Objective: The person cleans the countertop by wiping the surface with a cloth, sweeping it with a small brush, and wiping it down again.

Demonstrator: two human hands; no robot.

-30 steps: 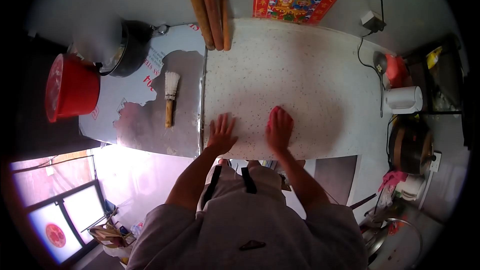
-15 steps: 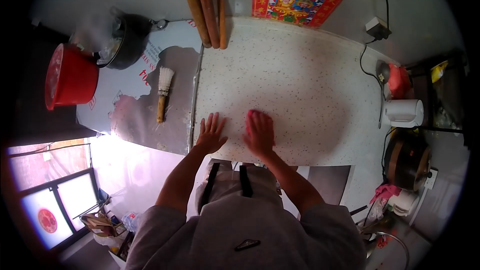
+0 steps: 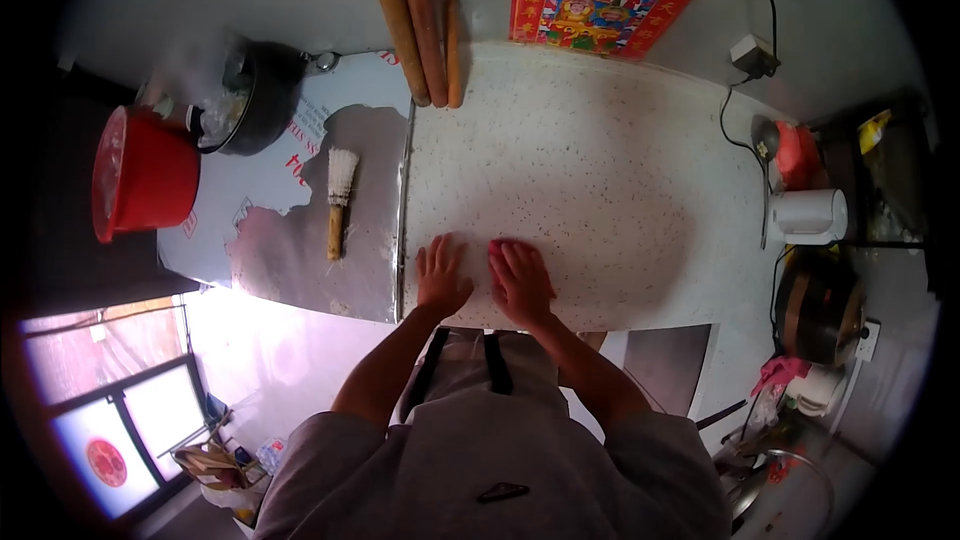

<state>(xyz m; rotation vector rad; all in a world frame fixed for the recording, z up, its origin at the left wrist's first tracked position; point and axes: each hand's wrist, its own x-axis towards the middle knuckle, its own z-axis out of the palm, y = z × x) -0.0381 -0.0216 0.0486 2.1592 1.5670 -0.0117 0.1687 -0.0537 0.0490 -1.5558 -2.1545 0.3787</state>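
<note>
On the speckled white counter, my right hand presses down on a pink cloth, which is mostly hidden beneath the fingers. My left hand lies flat on the counter with its fingers spread, holding nothing. It rests just right of the seam where a metal sheet begins. A short brush with pale bristles and a wooden handle lies on that sheet, left of my left hand.
Wooden rods lean against the back wall. A red bucket and a dark pot stand at the left. Along the right side are a white kettle, a brown-and-black cooker and a hanging cable.
The whole view has shifted slightly. My right hand and the pink cloth have slid a little left and nearer to me over the counter; my left hand stays flat near the seam.
</note>
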